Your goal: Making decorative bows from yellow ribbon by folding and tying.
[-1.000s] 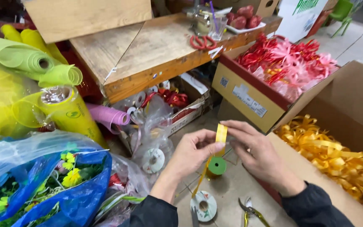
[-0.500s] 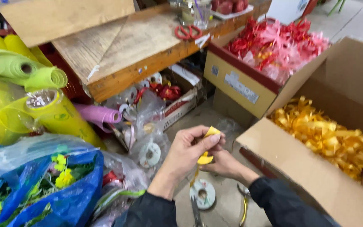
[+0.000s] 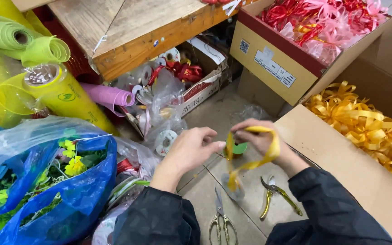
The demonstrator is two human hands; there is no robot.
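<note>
Here your two hands meet low over the tiled floor (image 3: 214, 113), each pinching the same yellow ribbon (image 3: 268, 152); your left hand (image 3: 191, 147) grips it between thumb and fingertips at the strip's near end, and your right hand (image 3: 257, 136) is closed on it just beside, with the ribbon arching over the fingers and falling in a loop past the wrist toward the floor; a small green spool (image 3: 239, 148) sits just behind and below your right hand, partly hidden by it; on the floor close to you lie a pair of scissors (image 3: 220, 218) with pale handles and, just beside them to the right, a pair of pruning shears (image 3: 275, 199) with yellow-green grips, both apart from your hands; to the right stands an open cardboard box (image 3: 341, 154) with a heap of gold ribbon bows (image 3: 368, 127) inside, its near wall right next to your right forearm; behind it another cardboard box (image 3: 268, 59) holds red and pink bows (image 3: 327, 22); at the far left edge of the floor lie rolls of yellow and green wrap (image 3: 46, 86), a pink roll (image 3: 110, 95), and nearer you a blue plastic bag (image 3: 87, 195) of artificial flowers; a wooden bench (image 3: 137, 22) stands above a low box of ribbon reels (image 3: 173, 81)
</note>
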